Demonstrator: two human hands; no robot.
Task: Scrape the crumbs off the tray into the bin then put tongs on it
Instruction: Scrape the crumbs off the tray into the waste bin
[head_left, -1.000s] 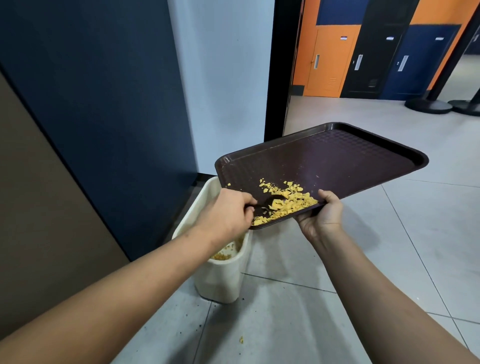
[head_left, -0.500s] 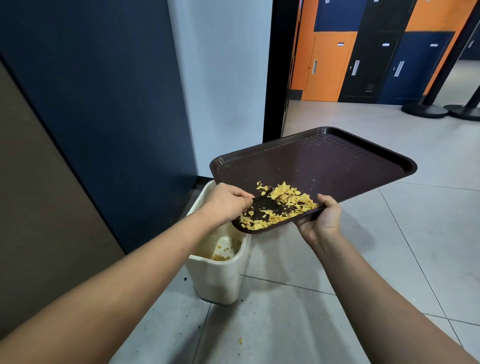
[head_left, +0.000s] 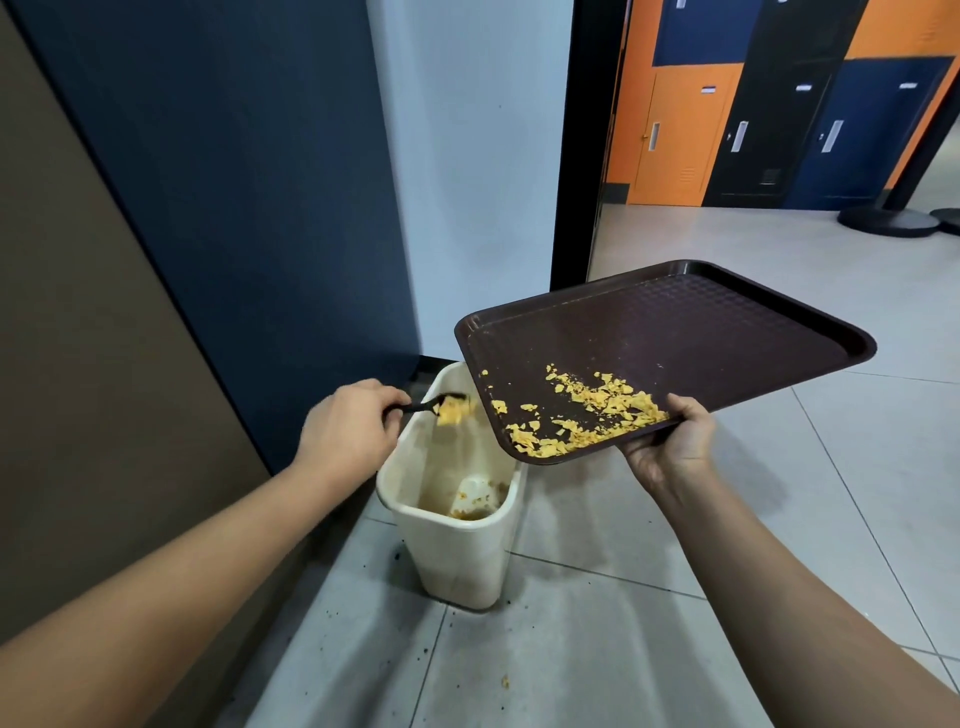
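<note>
2 hands share the work in the head view, the only 1 given. The right hand (head_left: 670, 447) grips the near edge of the brown tray (head_left: 727, 332), thumb on top and fingers curled under, holding it tilted so its low near-left corner overhangs the white bin (head_left: 457, 551). The left hand (head_left: 348, 431) is clenched round the handle of a small dark scraper (head_left: 426, 406), perhaps a fork, whose tip sits above the bin, just left of the tray's corner, with a blurred clump of crumbs dropping from it.

Most of the remaining crumbs (head_left: 592, 410) lie in a band along the tray's near edge, running from the right thumb down toward the corner over the bin. They sit to the right of the scraper, so I judge the next stroke must reach back right and sweep left along that band; the left hand is the nearer 1.

Against 0.5 s ago, the scraper has left the tray surface and cleared its corner, and the pile is thinner. No tongs are visible.
</note>
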